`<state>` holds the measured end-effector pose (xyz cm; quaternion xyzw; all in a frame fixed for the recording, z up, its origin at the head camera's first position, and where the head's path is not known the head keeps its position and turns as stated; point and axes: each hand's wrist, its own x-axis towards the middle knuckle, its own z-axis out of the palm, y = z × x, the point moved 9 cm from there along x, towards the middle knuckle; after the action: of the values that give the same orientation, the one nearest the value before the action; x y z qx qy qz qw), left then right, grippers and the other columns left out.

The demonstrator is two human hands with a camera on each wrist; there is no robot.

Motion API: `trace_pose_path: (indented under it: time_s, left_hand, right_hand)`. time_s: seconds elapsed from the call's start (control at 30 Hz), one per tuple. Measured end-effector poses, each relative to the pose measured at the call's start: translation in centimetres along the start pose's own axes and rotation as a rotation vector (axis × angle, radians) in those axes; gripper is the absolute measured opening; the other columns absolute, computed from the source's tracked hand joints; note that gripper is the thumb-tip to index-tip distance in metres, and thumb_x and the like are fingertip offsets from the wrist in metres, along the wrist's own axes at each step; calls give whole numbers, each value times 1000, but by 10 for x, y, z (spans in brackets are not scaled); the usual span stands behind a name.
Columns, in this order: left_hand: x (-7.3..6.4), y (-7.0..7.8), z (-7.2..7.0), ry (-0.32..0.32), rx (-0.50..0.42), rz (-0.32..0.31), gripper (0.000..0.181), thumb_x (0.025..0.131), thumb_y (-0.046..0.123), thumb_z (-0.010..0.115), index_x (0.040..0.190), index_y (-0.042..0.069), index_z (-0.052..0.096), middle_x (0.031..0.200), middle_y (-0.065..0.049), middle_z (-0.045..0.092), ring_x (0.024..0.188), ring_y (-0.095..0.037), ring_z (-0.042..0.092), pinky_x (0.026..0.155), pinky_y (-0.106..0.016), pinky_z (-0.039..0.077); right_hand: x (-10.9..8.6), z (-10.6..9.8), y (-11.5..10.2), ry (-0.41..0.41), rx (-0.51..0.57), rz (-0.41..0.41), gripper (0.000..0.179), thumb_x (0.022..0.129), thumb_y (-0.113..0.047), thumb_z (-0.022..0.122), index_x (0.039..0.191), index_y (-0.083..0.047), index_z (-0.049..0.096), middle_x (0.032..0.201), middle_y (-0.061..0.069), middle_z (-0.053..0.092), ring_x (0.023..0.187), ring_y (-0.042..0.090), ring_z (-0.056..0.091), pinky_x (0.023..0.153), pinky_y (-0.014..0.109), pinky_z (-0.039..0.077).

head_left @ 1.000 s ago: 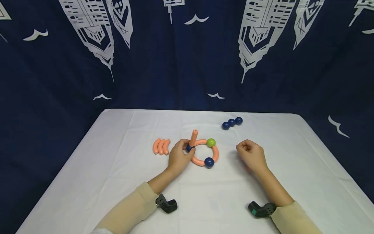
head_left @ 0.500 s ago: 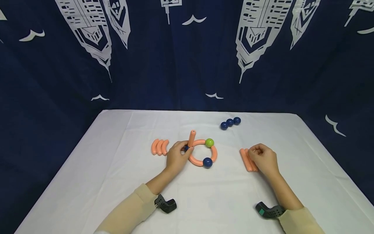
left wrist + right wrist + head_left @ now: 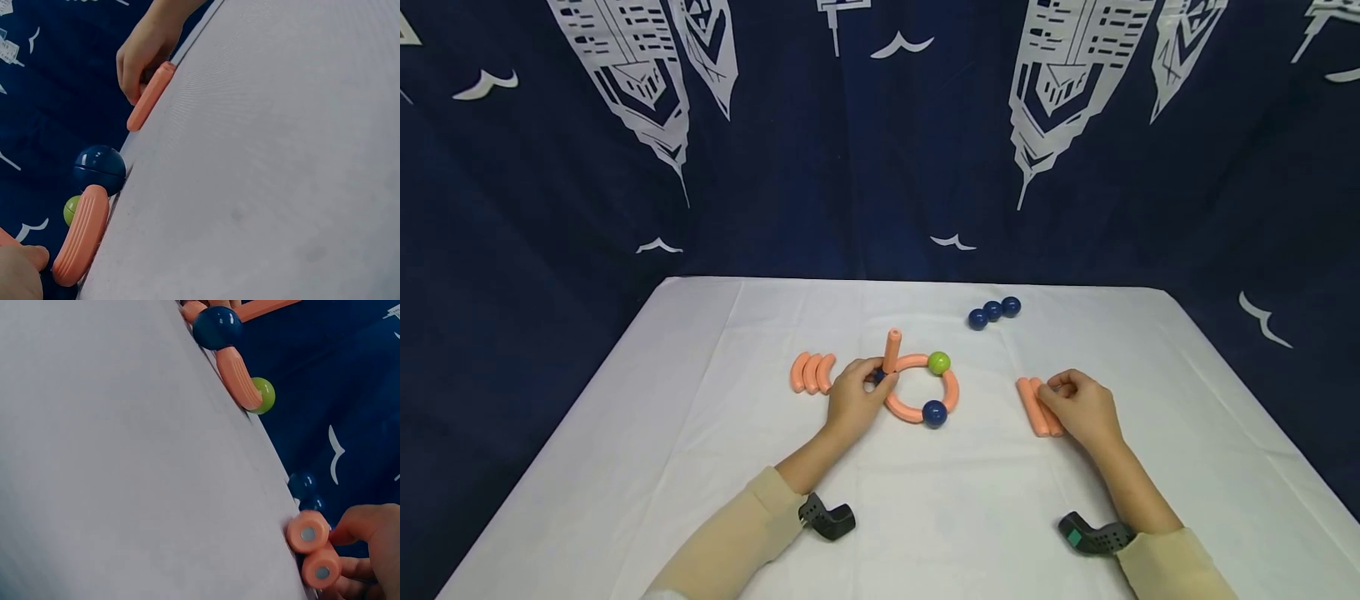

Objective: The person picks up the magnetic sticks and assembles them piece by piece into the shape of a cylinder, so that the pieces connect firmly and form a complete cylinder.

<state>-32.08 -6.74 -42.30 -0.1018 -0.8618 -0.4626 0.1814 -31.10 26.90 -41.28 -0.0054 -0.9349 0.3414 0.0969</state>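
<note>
My left hand (image 3: 853, 398) grips the blue ball (image 3: 880, 376) at the left of a ring, mostly hidden by the fingers. A straight orange magnetic rod (image 3: 892, 350) stands up from that ball. Curved orange rods (image 3: 951, 390), a green ball (image 3: 938, 362) and another blue ball (image 3: 935, 413) make up the rest of the ring. On the right, my right hand (image 3: 1086, 412) pinches the far end of the right-hand one of two straight orange magnetic rods (image 3: 1032, 408) lying side by side. Metal discs show in the ends of both rods (image 3: 322, 572) in the right wrist view.
Three curved orange rods (image 3: 812, 372) lie together left of the left hand. Behind the ring, three blue balls (image 3: 993, 311) form a short row. A white cloth covers the table (image 3: 955, 500), and a dark blue patterned curtain (image 3: 850, 167) hangs behind it.
My right hand has moved right and slightly down from above the straight rods, uncovering them, and has taken hold of the right one. My left hand stays at the ring.
</note>
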Motion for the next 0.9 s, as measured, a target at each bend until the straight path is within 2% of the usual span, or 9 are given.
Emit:
trace_pose_path:
  time_s: [0.13, 0.33, 0.63, 0.9]
  left_hand:
    - [0, 1, 0, 2, 0, 6, 29, 90, 25, 71, 113, 7, 71, 100, -6, 66, 90, -19, 62, 78, -35, 50]
    - [0, 0, 0, -4, -1, -4, 30, 90, 26, 71, 114, 7, 70, 99, -6, 66, 90, -19, 61, 78, -35, 50]
    - [0, 0, -1, -3, -8, -3, 30, 90, 25, 71, 114, 7, 70, 97, -6, 65, 88, -19, 61, 77, -35, 49]
    - [-1, 0, -1, 1, -8, 3, 30, 90, 26, 71, 113, 6, 70, 95, -5, 64, 86, -18, 60, 74, -32, 48]
  right_hand:
    - [2, 4, 5, -59, 9, 32, 32, 92, -28, 63, 98, 4, 64, 78, 7, 59, 69, 19, 51, 59, 30, 41]
    - [2, 9, 6, -109, 14, 36, 33, 90, -27, 67, 101, 5, 63, 76, 6, 57, 67, 18, 50, 56, 29, 40]
    - [1, 8, 2, -95, -40, 11, 34, 89, -26, 66, 100, 6, 62, 70, 4, 53, 64, 18, 47, 56, 30, 38]
    - [0, 6, 5, -70, -45, 45, 34, 89, -26, 66, 98, 6, 64, 73, 6, 57, 67, 20, 50, 58, 32, 39]
